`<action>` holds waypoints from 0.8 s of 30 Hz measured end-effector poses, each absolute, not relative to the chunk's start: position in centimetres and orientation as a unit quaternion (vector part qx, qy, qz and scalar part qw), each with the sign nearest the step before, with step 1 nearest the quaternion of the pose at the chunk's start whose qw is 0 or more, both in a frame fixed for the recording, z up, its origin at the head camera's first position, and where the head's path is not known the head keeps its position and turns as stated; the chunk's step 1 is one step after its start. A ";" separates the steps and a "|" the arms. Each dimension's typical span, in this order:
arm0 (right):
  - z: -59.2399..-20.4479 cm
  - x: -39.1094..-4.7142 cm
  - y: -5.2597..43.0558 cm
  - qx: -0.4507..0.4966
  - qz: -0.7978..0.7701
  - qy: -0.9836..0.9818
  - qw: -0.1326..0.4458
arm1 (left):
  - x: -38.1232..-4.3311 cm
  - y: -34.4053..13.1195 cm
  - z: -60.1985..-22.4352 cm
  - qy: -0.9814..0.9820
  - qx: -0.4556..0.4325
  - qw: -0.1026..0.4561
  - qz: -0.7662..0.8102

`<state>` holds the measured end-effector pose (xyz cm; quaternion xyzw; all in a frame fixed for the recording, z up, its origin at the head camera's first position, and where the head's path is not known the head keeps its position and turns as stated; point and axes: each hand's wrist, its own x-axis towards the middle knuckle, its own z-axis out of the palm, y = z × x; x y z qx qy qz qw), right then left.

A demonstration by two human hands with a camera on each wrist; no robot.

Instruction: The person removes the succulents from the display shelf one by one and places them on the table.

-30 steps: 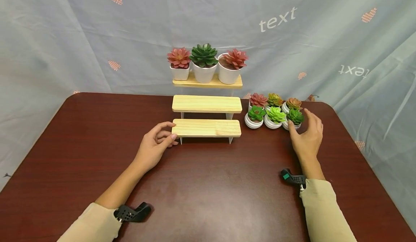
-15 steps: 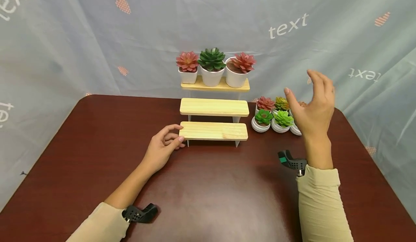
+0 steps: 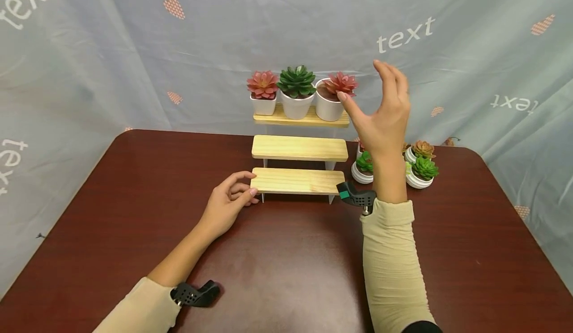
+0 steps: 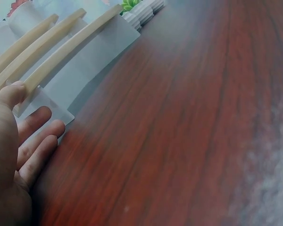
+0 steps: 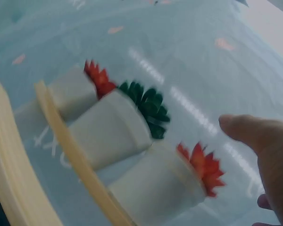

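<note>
A three-tier plant stand (image 3: 297,180) with pale wooden shelves stands on the table. My left hand (image 3: 226,201) holds the left end of its lowest shelf, thumb at the front and index finger at the back. In the left wrist view, the thumb (image 4: 16,92) lies against that wooden shelf end. My right hand (image 3: 385,117) is raised beside the top shelf, fingers spread and nothing in them. Its thumb overlaps the right potted red succulent (image 3: 330,107) in the head view. Left of that are a potted green succulent (image 3: 297,107) and another red one (image 3: 263,105).
Small potted succulents stand right of the stand, including a green one (image 3: 423,171) and an orange-brown one (image 3: 423,149). My right forearm hides part of this group. A patterned grey curtain (image 3: 215,40) hangs behind the dark red-brown table (image 3: 286,253).
My right hand has lifted from the small pots on the right, then moved left to beside the top shelf. My left hand stays at the lowest shelf. The head view has shifted slightly.
</note>
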<state>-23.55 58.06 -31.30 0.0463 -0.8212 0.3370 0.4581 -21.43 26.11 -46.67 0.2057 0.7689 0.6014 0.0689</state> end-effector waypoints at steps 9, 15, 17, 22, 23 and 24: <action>-32.9 -24.4 57.9 0.051 0.326 -0.856 0.399 | -21.2 26.2 -46.8 0.771 0.201 0.073 0.600; -33.3 -24.8 57.5 0.055 0.350 -0.859 0.370 | -21.4 26.2 -46.8 0.771 0.211 0.061 0.597; -33.3 -25.0 57.2 0.054 0.361 -0.861 0.354 | -21.4 26.2 -46.7 0.771 0.213 0.059 0.598; -33.6 -25.2 56.4 0.040 0.432 -0.846 0.309 | -21.4 26.2 -46.7 0.771 0.211 0.064 0.597; -33.6 -25.2 56.2 0.037 0.443 -0.843 0.302 | -21.4 26.2 -46.7 0.772 0.211 0.064 0.596; -33.7 -25.2 56.1 0.034 0.454 -0.839 0.298 | -21.4 26.2 -46.7 0.772 0.212 0.064 0.596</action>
